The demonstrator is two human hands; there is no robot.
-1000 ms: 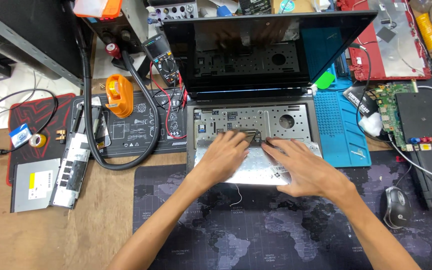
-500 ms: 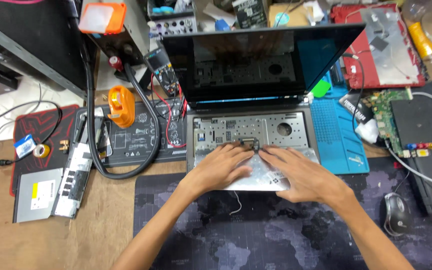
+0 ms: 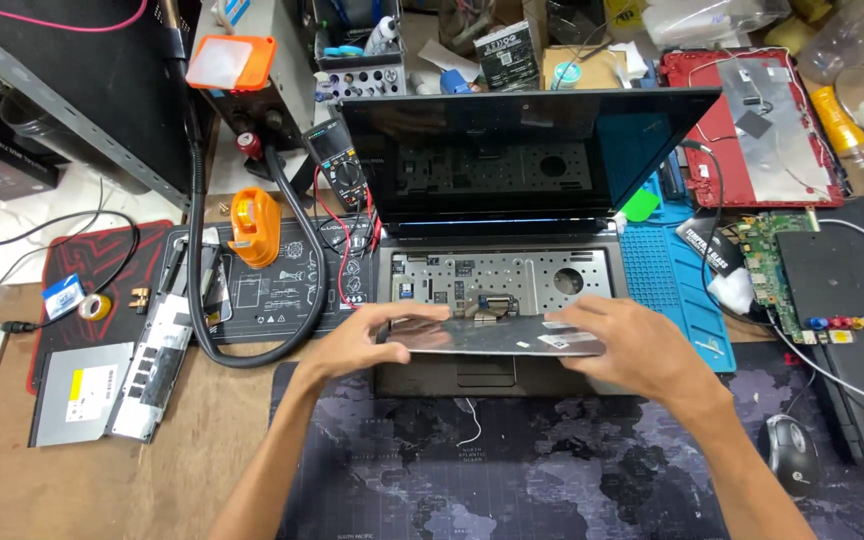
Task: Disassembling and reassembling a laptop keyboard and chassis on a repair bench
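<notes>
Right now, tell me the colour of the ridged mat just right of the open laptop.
Blue; the ridged mat shows best in the head view.

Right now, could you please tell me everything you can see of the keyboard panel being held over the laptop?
The keyboard is a thin, flat grey panel, metal-looking, seen from its shiny back, with small stickers. It hovers nearly level over the open laptop, above the palm rest. The left hand grips its left end, the right hand its right.
</notes>
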